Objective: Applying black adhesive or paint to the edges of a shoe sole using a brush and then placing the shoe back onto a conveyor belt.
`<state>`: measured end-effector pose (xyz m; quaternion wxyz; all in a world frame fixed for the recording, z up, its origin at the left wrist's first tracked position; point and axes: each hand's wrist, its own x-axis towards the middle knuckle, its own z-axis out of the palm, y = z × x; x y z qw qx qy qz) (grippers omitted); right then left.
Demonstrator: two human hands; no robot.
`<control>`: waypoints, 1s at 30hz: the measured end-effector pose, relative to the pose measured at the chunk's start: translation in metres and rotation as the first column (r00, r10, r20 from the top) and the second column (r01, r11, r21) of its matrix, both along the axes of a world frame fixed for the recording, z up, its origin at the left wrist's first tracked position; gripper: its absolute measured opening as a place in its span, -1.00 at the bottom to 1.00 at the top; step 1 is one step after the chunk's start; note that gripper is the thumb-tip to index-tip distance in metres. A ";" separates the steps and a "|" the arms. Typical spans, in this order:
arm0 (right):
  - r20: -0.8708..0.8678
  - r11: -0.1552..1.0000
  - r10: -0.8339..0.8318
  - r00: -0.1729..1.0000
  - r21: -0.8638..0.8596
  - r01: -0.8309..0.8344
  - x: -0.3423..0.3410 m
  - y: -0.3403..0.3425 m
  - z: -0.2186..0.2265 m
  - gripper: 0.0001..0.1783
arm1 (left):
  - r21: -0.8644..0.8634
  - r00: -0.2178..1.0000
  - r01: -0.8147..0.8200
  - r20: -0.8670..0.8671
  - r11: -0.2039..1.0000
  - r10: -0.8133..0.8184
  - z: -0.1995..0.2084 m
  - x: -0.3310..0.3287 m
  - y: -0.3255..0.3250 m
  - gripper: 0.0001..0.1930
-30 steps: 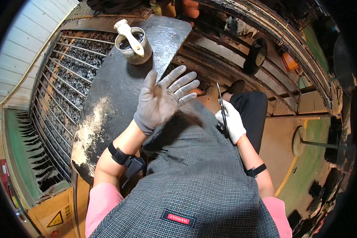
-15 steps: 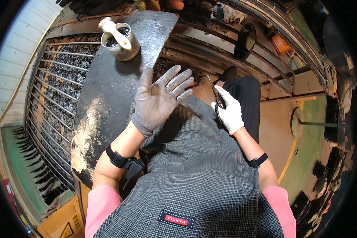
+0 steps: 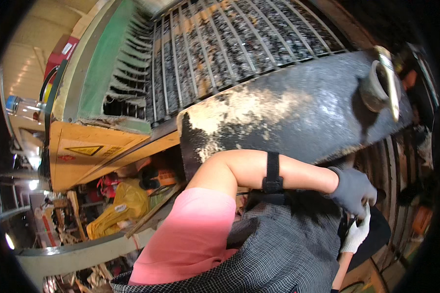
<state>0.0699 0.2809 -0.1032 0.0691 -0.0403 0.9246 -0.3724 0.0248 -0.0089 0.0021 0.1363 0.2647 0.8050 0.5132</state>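
My left hand (image 3: 353, 189), in a grey coated glove, has its fingers curled down over the fingertips of my right hand. Whatever it may pinch is hidden. In a white knit glove, my right hand (image 3: 357, 235) is closed and touches the left one from below. A dark shape lies along its palm, too hidden to name. Both hands are beyond the checked apron (image 3: 288, 244), beside the dark, worn board (image 3: 322, 107). On that board's far right stands a grubby cup (image 3: 370, 94), with a pale-handled brush (image 3: 389, 80) across its mouth.
A metal-barred grate (image 3: 215, 49) over dark, glinting bits runs behind the board. To its left is a green panel (image 3: 95, 73) with a ragged dark fringe above an orange machine side (image 3: 78, 161). A yellow bag (image 3: 120, 210) and a clear bottle (image 3: 27, 107) are further left.
The view has swung left, bringing the machine and yellow bag into sight. My left hand, spread open before, has curled and met my right hand. The black-handled pointed tool no longer shows plainly.
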 end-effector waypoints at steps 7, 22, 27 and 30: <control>0.274 0.989 0.046 0.961 0.120 -0.081 -0.018 -0.006 -0.029 -0.35 | -0.182 0.996 0.087 0.008 0.980 -0.087 -0.046 -0.014 -0.020 -0.54; 0.586 0.979 -0.189 0.788 0.171 0.108 0.011 -0.005 -0.061 -0.52 | -0.229 0.928 0.364 0.000 0.903 -0.374 -0.058 -0.005 -0.003 -0.51; 0.614 0.970 -0.211 0.760 0.225 0.087 0.028 -0.012 -0.067 -0.54 | -0.255 0.919 0.358 -0.074 0.898 -0.387 -0.060 -0.004 0.003 -0.47; 0.627 0.972 -0.198 0.754 0.225 0.068 0.032 -0.017 -0.072 -0.55 | -0.241 0.917 0.378 -0.038 0.894 -0.398 -0.061 -0.006 -0.002 -0.55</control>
